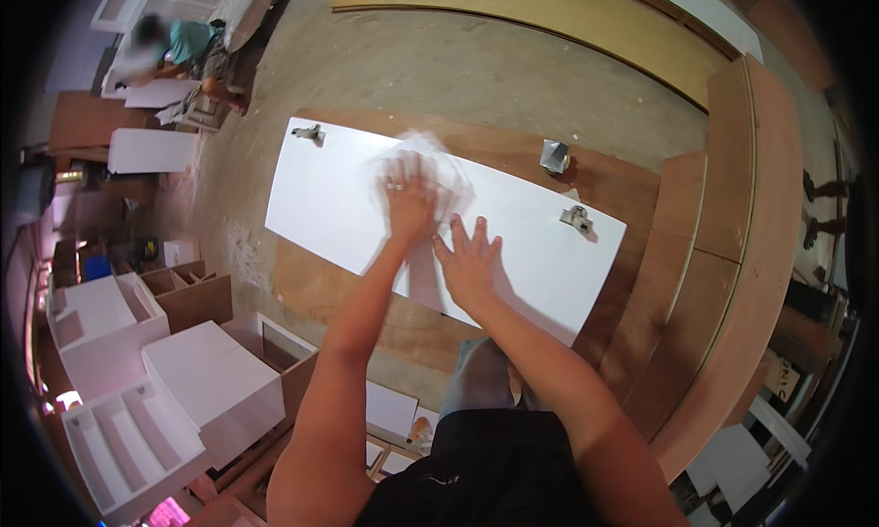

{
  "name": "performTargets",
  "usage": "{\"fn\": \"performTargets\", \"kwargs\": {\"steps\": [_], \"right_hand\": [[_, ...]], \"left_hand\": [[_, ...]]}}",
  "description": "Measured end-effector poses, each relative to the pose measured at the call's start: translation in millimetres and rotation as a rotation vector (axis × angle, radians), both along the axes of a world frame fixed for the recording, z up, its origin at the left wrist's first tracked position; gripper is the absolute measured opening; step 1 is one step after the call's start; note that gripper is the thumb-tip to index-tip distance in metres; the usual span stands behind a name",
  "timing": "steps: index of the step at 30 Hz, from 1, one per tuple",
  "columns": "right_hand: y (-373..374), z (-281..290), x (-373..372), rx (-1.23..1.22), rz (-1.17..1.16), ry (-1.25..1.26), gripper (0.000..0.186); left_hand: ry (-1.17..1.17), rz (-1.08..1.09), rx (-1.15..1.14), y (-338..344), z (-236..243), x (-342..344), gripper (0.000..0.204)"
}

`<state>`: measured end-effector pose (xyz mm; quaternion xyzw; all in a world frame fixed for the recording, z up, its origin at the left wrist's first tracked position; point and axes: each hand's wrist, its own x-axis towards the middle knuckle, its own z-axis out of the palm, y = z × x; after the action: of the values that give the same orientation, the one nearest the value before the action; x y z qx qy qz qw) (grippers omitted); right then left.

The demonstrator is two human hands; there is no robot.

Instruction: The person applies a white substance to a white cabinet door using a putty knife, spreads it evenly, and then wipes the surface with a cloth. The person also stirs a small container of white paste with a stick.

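A white rectangular panel (531, 252), like a cabinet door, lies flat in front of me. Near its far edge my left hand (409, 197), with a ring on one finger, presses a crumpled white cloth (449, 174) onto the surface. Both hand and cloth are smeared by motion. My right hand (471, 263) rests palm down on the panel close by, fingers spread, holding nothing. One metal hinge (309, 133) is fixed at the panel's far left corner, and another hinge (577, 219) near its right end.
Under the panel is a brown board (366, 307). A small metal container (554, 155) stands beyond the far edge. Long wooden cabinet frames (723, 197) run along the right. White drawer boxes (215, 371) are stacked at left. Another person (197, 51) works at the far left.
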<state>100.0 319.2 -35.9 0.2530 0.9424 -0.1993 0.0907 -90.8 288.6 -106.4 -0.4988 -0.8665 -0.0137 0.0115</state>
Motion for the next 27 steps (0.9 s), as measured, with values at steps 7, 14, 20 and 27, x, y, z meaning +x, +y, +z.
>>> {"fn": "performTargets", "kwargs": {"steps": [7, 14, 20, 27], "right_hand": [[-7, 37, -15, -0.076, 0.114, -0.020, 0.063], [2, 55, -25, -0.047, 0.207, -0.216, 0.097], [-2, 59, -28, -0.013, 0.219, -0.260, 0.097], [-6, 63, -27, -0.022, 0.204, -0.185, 0.096]], "left_hand": [[0.043, 0.445, 0.082, -43, 25, -148, 0.072], [0.023, 0.257, 0.186, -39, 29, -163, 0.067], [-0.093, 0.021, 0.183, -26, 28, -77, 0.064], [0.036, 0.423, 0.096, -145, 28, -158, 0.079]]}}
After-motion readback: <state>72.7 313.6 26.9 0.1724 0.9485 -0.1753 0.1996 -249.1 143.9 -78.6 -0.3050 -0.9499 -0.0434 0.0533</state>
